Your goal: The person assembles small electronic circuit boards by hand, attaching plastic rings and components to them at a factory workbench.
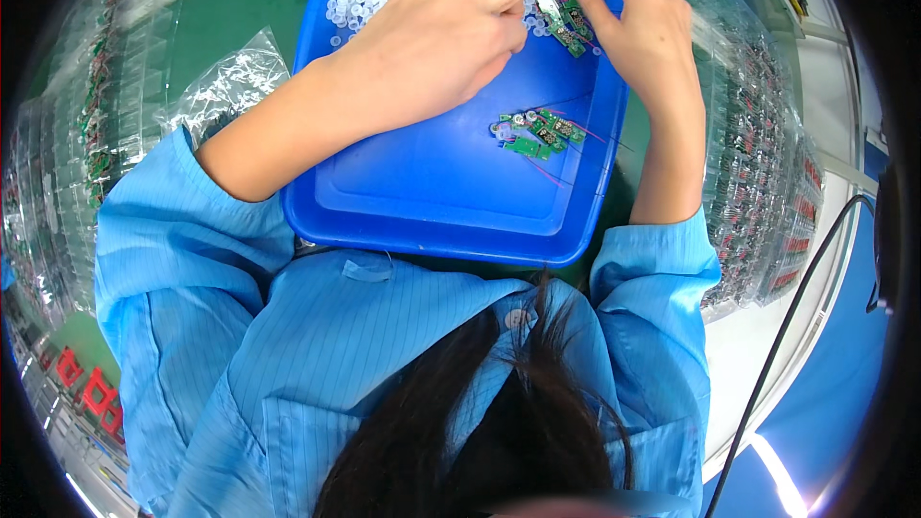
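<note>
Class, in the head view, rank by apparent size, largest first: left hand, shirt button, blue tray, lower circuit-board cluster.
1. Blue tray
2. Left hand
3. Lower circuit-board cluster
4. Shirt button

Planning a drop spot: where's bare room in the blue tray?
Near half of the blue tray, between left forearm, near rim and lower circuit boards. Crowded: far end, with translucent pellets, upper circuit boards, left hand and right hand.

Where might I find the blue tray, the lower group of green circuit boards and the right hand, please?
Blue tray (pixel 422 182): head view, on its bare floor.
Lower group of green circuit boards (pixel 550 136): head view, near the group's middle.
Right hand (pixel 650 29): head view, back of the hand.
</note>
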Demonstrator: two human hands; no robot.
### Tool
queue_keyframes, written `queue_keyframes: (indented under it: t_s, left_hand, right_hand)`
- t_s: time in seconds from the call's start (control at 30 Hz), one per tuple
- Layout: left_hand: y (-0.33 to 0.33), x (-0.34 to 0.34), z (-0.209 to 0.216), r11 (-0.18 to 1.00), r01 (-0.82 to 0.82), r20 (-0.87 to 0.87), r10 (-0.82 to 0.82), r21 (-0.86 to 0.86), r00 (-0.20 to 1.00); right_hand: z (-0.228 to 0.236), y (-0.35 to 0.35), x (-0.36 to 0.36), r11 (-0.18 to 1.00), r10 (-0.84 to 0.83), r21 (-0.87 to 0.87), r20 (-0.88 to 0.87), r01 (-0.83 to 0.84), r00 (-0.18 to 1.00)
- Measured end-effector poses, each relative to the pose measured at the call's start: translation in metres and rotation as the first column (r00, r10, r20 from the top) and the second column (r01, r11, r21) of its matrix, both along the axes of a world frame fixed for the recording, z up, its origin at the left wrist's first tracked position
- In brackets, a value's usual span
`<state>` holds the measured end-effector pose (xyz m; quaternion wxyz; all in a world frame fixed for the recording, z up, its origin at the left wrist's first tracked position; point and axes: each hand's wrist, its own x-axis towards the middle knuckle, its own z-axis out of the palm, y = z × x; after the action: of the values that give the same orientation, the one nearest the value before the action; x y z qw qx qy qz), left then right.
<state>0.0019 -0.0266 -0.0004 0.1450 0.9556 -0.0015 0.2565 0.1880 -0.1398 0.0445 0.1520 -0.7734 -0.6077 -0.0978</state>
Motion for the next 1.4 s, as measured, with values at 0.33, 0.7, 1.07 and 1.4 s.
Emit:
queue_keyframes:
  t_s: [0.33, 0.7, 1.07, 1.4]
  left_hand:
    - [0.014, 0.016, 0.001, 0.816, 0.438, 0.537, -0.192, -0.378, 0.821]
    - [0.017, 0.008, 0.019, 0.215, -0.041, -0.046, -0.019, -0.976, 0.999]
    - [0.035, 0.007, 0.005, 0.079, -0.117, -0.127, -0.143, -0.99, 0.981]
    - [0.005, 0.003, 0.02, 0.289, 0.016, 0.056, 0.129, -0.957, 0.99]
  right_hand:
    - [-0.015, -0.001, -0.005, 0.998, -0.027, 0.044, -0.138, 0.034, 0.99]
    - [0.04, -0.01, -0.044, 0.982, 0.168, 0.131, -0.27, -0.137, 0.948]
    - [0.024, -0.003, -0.048, 0.926, 0.301, 0.217, 0.071, -0.31, 0.951]
    - [-0.018, -0.001, -0.019, 0.984, 0.155, 0.175, -0.906, 0.016, 0.395]
